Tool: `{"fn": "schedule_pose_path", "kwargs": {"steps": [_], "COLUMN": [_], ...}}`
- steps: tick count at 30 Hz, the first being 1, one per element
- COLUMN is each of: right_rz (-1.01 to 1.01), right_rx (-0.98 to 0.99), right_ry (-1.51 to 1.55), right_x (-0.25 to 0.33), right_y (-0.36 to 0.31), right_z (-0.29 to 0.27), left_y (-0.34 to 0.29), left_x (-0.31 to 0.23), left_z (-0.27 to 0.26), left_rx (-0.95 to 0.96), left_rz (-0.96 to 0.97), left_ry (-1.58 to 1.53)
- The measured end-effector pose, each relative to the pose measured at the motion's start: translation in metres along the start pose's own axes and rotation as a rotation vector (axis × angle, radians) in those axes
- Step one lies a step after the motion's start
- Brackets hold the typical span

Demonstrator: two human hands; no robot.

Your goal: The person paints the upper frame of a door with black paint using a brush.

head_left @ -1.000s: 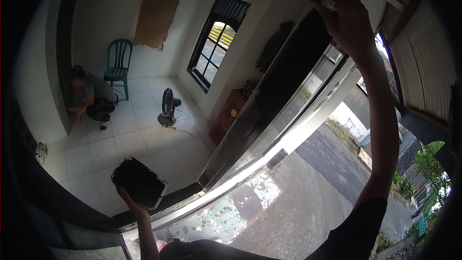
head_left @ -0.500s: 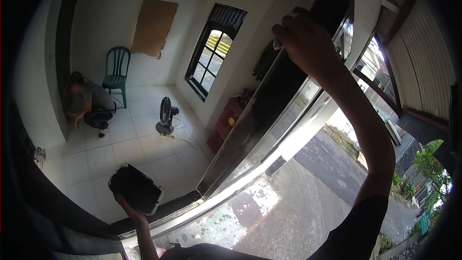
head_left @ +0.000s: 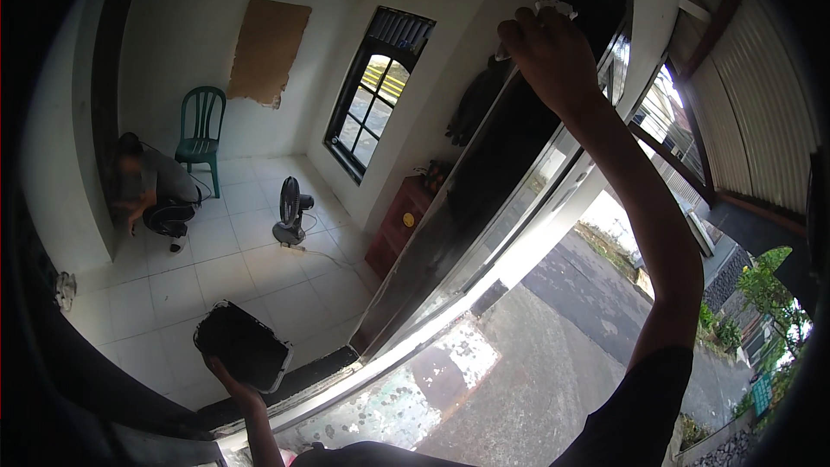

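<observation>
My right hand (head_left: 549, 56) is raised high and shut on a small white cloth (head_left: 553, 7), pressed against the dark glass of a tall window panel (head_left: 484, 199) near its upper edge. My left hand (head_left: 232, 385) is low at the bottom left, gripping the lower edge of a black rectangular tray-like object (head_left: 244, 346) held over the white tiled floor. The window frame (head_left: 527, 251) runs diagonally between the room and the street outside.
Inside stand a green plastic chair (head_left: 201, 125), a floor fan (head_left: 290, 212), a red cabinet (head_left: 399, 225) and a dark-framed window (head_left: 372, 95). A person (head_left: 147, 186) crouches by the left wall. Outside are a paved road (head_left: 596, 294) and bushes (head_left: 769, 294).
My right hand with the cloth has slid down and left along the glass, from the upper corner toward the panel's edge. The left hand with the black object has stayed nearly still.
</observation>
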State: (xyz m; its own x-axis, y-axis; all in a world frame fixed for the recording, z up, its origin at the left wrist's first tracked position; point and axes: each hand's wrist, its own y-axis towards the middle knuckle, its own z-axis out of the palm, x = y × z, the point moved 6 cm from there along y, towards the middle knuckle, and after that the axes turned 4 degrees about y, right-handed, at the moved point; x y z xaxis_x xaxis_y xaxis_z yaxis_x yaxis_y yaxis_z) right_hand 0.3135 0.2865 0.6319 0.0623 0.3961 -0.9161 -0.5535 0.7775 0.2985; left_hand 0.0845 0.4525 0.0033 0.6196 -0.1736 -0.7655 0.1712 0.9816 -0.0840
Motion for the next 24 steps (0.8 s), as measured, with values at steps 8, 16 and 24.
{"fn": "schedule_pose_path", "kwargs": {"steps": [8, 16, 24], "right_rz": [0.01, 0.015, -0.061], "right_rx": [0.173, 0.138, 0.145], "right_ry": [0.019, 0.124, 0.104], "right_x": [0.004, 0.006, 0.032], "right_y": [-0.007, 0.005, -0.012], "right_z": [0.017, -0.005, -0.002], "left_y": [-0.001, -0.003, 0.013], "left_x": [-0.001, -0.003, 0.01], "left_z": [0.001, 0.005, -0.001], "left_rx": [0.021, -0.02, 0.025], "left_rz": [-0.017, -0.039, 0.039], "left_ry": [0.028, 0.012, -0.019]}}
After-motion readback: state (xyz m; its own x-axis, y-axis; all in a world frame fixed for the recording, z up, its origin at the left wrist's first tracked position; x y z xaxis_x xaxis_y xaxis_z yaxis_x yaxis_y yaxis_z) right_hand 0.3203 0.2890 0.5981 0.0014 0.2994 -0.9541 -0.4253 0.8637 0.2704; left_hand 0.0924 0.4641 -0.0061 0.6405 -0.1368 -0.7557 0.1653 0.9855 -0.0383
